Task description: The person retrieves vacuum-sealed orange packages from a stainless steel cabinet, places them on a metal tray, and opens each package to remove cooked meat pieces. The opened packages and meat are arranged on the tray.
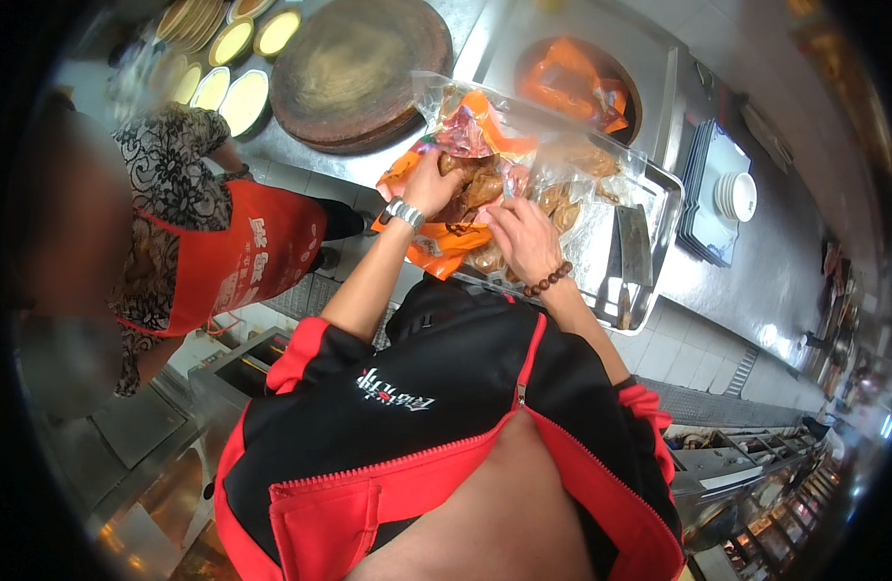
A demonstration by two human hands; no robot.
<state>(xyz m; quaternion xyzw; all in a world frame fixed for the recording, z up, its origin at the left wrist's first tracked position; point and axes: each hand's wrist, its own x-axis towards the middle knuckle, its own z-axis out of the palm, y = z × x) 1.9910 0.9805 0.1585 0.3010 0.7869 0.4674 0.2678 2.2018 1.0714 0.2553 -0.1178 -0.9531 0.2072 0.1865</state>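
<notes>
An orange printed plastic bag (446, 247) lies torn wide, with glossy brown cooked meat (482, 187), apparently poultry, showing inside. My left hand (433, 183), wearing a metal watch, reaches in and grips the meat; its fingertips are partly hidden. On the bag's right side my right hand (524, 238), with a beaded bracelet, pinches the edge near the meat. Under and beside the bag, clear plastic packs (562, 203) hold more brown pieces. They rest in a shallow metal tray (592, 250). Inside the tray's right end lies a cleaver (633, 247), its handle towards me.
A thick round chopping block (359, 69) stands beyond my left hand, near dishes of yellow food (244, 102). A round well (631, 80) holds an orange bag (565, 80). Right are stacked plates (707, 210) and small bowls (740, 196). A co-worker in a red apron (250, 254) stands left.
</notes>
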